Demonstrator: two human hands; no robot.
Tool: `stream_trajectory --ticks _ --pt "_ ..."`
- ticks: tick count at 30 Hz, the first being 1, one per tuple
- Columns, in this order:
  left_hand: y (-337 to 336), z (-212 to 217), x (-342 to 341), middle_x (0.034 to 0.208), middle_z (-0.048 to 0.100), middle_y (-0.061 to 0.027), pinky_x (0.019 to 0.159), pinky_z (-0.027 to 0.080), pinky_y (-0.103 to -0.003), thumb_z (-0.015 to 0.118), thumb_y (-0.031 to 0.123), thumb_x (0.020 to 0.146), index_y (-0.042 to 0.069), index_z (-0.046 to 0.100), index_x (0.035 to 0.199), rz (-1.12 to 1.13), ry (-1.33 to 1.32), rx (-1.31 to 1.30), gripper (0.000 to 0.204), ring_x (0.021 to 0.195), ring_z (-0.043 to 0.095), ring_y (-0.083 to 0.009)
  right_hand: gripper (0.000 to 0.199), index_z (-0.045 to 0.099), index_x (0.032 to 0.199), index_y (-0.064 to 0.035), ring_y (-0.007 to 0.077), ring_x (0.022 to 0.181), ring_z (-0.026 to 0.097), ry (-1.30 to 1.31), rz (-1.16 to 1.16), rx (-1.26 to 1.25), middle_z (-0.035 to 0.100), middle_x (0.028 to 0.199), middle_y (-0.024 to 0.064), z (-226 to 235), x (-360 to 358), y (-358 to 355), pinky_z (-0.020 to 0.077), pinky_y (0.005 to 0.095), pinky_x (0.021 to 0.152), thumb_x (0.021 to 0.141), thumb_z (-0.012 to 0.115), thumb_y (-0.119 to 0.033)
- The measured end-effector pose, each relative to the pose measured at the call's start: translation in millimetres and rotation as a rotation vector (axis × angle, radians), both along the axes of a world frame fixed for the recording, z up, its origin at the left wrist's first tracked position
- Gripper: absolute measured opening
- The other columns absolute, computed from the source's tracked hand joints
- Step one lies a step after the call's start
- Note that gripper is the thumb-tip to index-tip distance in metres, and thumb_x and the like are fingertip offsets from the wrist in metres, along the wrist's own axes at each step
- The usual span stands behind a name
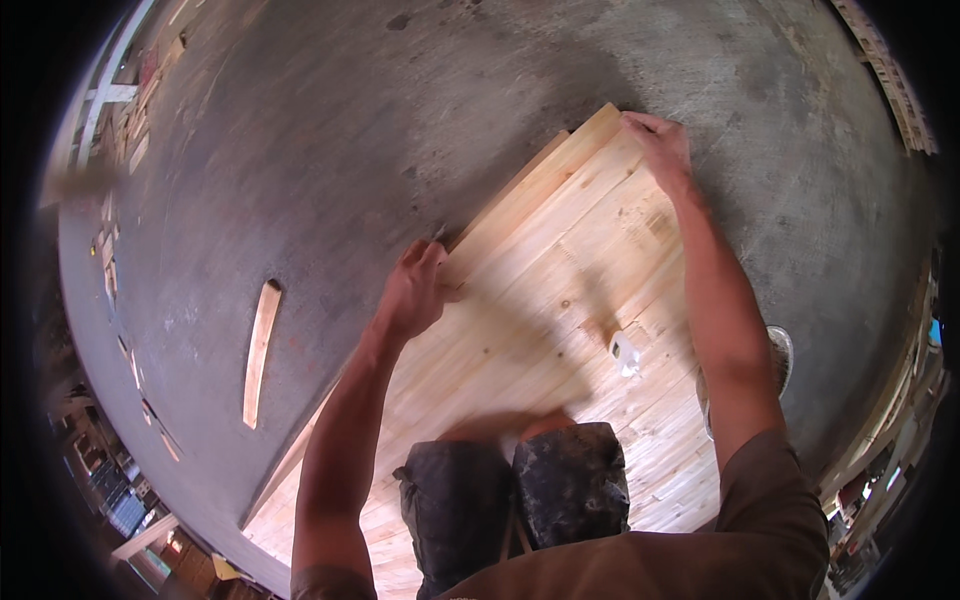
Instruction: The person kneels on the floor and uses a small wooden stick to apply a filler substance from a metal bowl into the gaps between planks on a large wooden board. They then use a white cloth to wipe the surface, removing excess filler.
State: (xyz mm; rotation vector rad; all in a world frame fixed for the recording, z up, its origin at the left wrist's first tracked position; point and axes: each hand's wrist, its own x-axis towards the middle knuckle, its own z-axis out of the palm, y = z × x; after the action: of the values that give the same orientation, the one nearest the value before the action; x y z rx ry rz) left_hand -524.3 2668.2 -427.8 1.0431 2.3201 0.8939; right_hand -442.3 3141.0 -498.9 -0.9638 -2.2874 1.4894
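A pale wooden plank [535,195] lies along the far edge of a broad panel of light boards [530,345]. Closed around the plank's left end is my left hand [414,288], its fingertips partly hidden. At the far right end, my right hand [661,148] pinches the plank's corner between thumb and fingers. A darker wood edge [520,180] shows just beyond the plank. Between my arms, a small white bottle [625,354] with a narrow tip rests on the panel.
My knees [570,470] are over the panel's near part. On the concrete floor [300,170] to the left lies a loose wood strip [261,355]. A shoe [780,360] shows beside my right arm. Stacked timber [890,75] and scattered wood pieces line the outer edges of the view.
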Motion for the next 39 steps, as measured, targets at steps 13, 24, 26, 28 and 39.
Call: stream_trajectory --ticks 13,24,26,28,39 --pt "2 -5 -10 0.092 0.069 -0.0168 0.075 0.055 -0.045 0.089 0.007 0.083 -0.001 0.066 0.095 0.012 -0.094 -0.098 0.027 0.083 0.069 -0.0330 0.034 0.084 0.128 0.0000 0.0098 0.104 0.075 -0.016 -0.010 0.002 0.087 0.114 0.0087 -1 0 0 0.0600 0.0287 0.094 0.106 0.081 -0.025" --pt "14 -1 6 0.081 0.073 -0.0136 0.074 0.056 -0.048 0.078 0.006 0.090 0.003 0.062 0.084 0.087 -0.003 0.017 0.018 0.081 0.069 -0.0367 0.031 0.085 0.126 -0.0023 0.0155 0.091 0.078 -0.061 0.046 0.111 0.087 0.106 0.0143 5 5 0 0.0606 0.0334 0.083 0.105 0.078 -0.025" --pt "13 -2 8 0.082 0.074 -0.0119 0.077 0.055 -0.051 0.078 0.007 0.090 0.003 0.063 0.083 0.145 -0.069 0.014 0.017 0.085 0.067 -0.0389 0.031 0.085 0.125 -0.0044 0.0193 0.088 0.080 -0.051 0.050 0.096 0.086 0.104 0.0170 5 6 0 0.0614 0.0350 0.082 0.103 0.078 -0.026" --pt "12 -3 10 0.082 0.073 -0.0119 0.077 0.055 -0.051 0.079 0.007 0.089 0.004 0.063 0.083 0.162 -0.057 -0.004 0.017 0.086 0.067 -0.0388 0.031 0.085 0.125 -0.0046 0.0194 0.086 0.080 -0.080 0.039 0.065 0.086 0.103 0.0167 6 7 0 0.0614 0.0344 0.082 0.103 0.078 -0.026" --pt "12 -2 15 0.082 0.067 -0.0140 0.072 0.054 -0.050 0.087 0.011 0.084 0.003 0.064 0.084 0.135 0.083 -0.010 0.025 0.083 0.067 -0.0370 0.031 0.086 0.123 -0.0034 0.0126 0.093 0.078 -0.068 0.055 0.071 0.087 0.105 0.0119 14 6 -4 0.0613 0.0315 0.085 0.103 0.077 -0.025"
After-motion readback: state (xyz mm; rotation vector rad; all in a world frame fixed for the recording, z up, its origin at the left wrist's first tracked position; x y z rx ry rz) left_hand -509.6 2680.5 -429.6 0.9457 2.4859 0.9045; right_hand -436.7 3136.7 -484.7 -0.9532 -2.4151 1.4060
